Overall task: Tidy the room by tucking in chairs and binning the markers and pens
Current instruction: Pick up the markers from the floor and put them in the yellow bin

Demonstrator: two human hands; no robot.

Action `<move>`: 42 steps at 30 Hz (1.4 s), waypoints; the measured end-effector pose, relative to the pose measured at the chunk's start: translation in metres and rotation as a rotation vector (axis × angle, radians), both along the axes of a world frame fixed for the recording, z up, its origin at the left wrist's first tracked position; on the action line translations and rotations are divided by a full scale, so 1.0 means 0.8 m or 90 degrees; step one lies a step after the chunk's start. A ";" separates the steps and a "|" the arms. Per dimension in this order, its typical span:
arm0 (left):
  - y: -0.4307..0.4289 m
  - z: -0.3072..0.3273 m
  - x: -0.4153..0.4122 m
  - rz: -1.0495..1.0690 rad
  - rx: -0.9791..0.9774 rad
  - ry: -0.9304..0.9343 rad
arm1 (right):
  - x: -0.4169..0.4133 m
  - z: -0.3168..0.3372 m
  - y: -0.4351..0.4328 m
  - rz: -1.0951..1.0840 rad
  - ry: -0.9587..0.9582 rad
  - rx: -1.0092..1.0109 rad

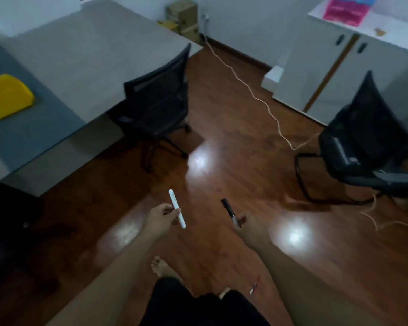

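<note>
Down at six o'clock, left grip (161,218) pinches a white marker (177,209), right grip (250,228) a black marker (231,214); loose pinches risk drops, I reckon.

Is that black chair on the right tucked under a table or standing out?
Standing out: the chair sits on open floor near the white cupboard, no table over its seat.
</note>
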State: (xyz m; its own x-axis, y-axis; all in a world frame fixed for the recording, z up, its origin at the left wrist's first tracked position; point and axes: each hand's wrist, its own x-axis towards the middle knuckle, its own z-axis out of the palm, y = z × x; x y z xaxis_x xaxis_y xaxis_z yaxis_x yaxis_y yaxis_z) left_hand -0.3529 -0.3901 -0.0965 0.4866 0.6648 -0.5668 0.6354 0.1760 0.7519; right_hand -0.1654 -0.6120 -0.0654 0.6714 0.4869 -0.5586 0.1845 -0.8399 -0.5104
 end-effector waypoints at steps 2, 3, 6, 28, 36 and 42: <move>0.033 0.001 -0.027 0.034 -0.003 -0.002 | -0.010 0.006 0.046 0.051 -0.021 0.006; 0.051 0.003 -0.042 0.052 -0.012 0.002 | -0.016 0.007 0.075 0.076 -0.028 0.010; 0.109 0.003 -0.085 0.095 -0.012 -0.002 | -0.034 -0.009 0.151 0.124 -0.034 0.014; 0.415 0.001 -0.258 0.364 -0.027 -0.023 | -0.141 -0.040 0.599 0.315 -0.008 0.135; 0.542 0.000 -0.237 0.461 -0.009 -0.036 | -0.099 -0.046 0.793 0.389 0.002 0.167; 0.632 0.032 -0.199 0.542 0.017 -0.089 | -0.058 -0.036 0.925 0.443 0.006 0.184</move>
